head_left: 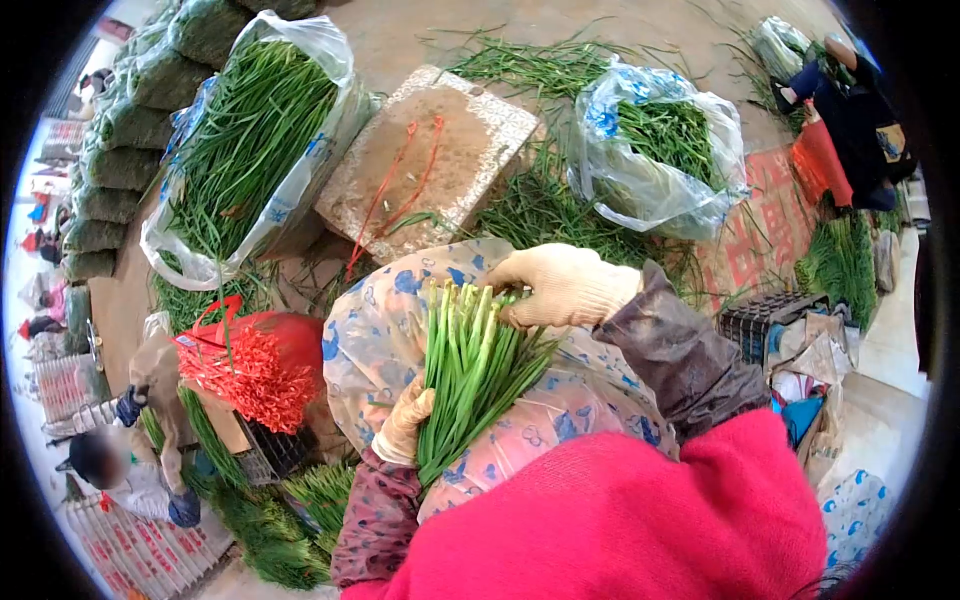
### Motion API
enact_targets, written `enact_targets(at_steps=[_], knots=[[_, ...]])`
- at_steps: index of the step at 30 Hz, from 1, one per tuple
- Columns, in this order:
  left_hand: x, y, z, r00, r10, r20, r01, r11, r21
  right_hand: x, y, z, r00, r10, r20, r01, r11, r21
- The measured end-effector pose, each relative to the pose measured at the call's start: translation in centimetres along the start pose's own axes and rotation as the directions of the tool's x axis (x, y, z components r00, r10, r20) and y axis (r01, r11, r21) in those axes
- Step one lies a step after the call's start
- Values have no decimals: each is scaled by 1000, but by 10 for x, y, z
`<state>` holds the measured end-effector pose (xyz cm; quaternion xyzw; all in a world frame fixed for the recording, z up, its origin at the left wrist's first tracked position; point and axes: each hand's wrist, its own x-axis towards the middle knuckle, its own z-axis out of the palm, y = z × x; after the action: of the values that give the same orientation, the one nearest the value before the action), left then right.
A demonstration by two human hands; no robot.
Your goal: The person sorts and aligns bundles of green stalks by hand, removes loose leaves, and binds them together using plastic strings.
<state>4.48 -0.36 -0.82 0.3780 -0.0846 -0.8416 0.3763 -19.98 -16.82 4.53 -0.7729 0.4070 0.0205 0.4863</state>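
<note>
A bunch of green stalks [465, 370] with pale cut ends lies over the lap, on a plastic apron [370, 320] with blue prints. My left hand [405, 420], in a cream glove, is closed round the lower left side of the bunch. At its pale ends is my right hand [565, 285], also gloved, with fingers bent against the stalk tips. Beyond the lap stands a worn square board [450, 140] with red ties [385, 195] on it. A red bag [290, 350] full of red ties [250, 370] sits to the left.
Plastic bags of greens stand at the upper left [255, 150] and upper right [665, 140]. Loose greens [560, 215] litter the floor. A black crate [765, 320] is at right. Stacked sacks [135, 120] line the left. Other people sit at lower left [140, 480] and upper right [850, 110].
</note>
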Motion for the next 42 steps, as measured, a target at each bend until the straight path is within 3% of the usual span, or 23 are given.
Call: enact_targets(at_steps=[2, 7, 12, 14, 16, 19, 20, 22, 24, 25, 26, 27, 28, 29, 30, 32, 33, 34, 35, 36, 37, 39, 42], knots=[[0, 3, 16, 998, 21, -58, -22, 1000, -7, 5, -4, -7, 994, 45, 95, -36, 995, -90], [1, -2, -6, 998, 10, -60, -10, 1000, 11, 20, 15, 12, 954, -287, -92, 246, 918, -310], [5, -5, -15, 995, 26, -100, -19, 998, 68, 6, 20, 7, 942, -331, -58, 285, 878, -385], [4, -4, -15, 992, 20, -127, -12, 998, 65, -4, 43, 2, 816, -399, -418, 335, 916, -220], [4, -4, -16, 988, 14, -152, -6, 998, 59, -20, 68, -9, 691, -369, -622, 288, 929, -231], [5, -4, -23, 993, 25, -117, -24, 1000, 10, -69, 118, -23, 666, -8, -746, -12, 1000, -22], [4, -4, -26, 993, 25, -115, -26, 1000, -10, -89, 138, -24, 632, 23, -775, -165, 981, -105], [5, -5, -30, 994, 27, -110, -32, 998, -47, -120, 159, -28, 653, 499, -570, -688, 705, -171], [5, -6, -33, 994, 14, -107, -21, 998, -67, -141, 191, -3, 571, 774, -274, -777, 402, -484], [6, -6, -34, 994, -4, -106, -5, 997, -83, -138, 167, 1, 553, 830, -80, -721, 428, -545], [6, -6, -34, 994, -23, -106, 13, 995, -99, -132, 142, 5, 568, 822, 51, -691, 509, -513], [5, -5, -31, 994, -25, -110, 14, 995, -96, -131, 137, 16, 749, 652, 116, -575, 728, -373], [4, -5, -27, 991, -14, -131, 3, 997, -80, -121, 129, 26, 835, 528, 155, -511, 849, -135], [3, -3, -23, 989, 2, -151, -11, 998, -60, -105, 96, 22, 851, 466, 242, -496, 865, 81], [4, -6, -28, 986, -7, -167, -3, 998, -62, -95, 117, 54, 972, 209, 109, -230, 942, 246], [3, -2, -21, 985, 18, -171, -16, 1000, 9, -61, 83, 62, 978, 141, 155, -183, 935, 304], [2, 1, -22, 985, 16, -169, -6, 998, 58, -47, 78, 71, 992, 64, 110, -105, 896, 431], [1, 6, -12, 993, 27, -111, -16, 995, 94, -31, 76, 84, 998, -57, -22, 57, 739, 672], [3, 10, -13, 993, -6, -115, 22, 991, 133, -15, 75, 98, 973, -176, -152, 221, 504, 835], [6, 13, -14, 992, -40, -121, 60, 984, 166, -2, 64, 104, 940, -204, -272, 300, 123, 946], [4, 24, -8, 1000, -25, -2, 24, 944, 328, 7, 53, 101, 940, -224, -258, 291, 130, 948], [8, 27, -12, 996, -68, 57, 35, 893, 448, 18, 35, 95, 930, -187, -317, 282, -193, 940], [11, 41, 11, 995, -65, 80, 3, 790, 613, 30, 32, 88, 960, -147, -238, 216, -155, 964]])
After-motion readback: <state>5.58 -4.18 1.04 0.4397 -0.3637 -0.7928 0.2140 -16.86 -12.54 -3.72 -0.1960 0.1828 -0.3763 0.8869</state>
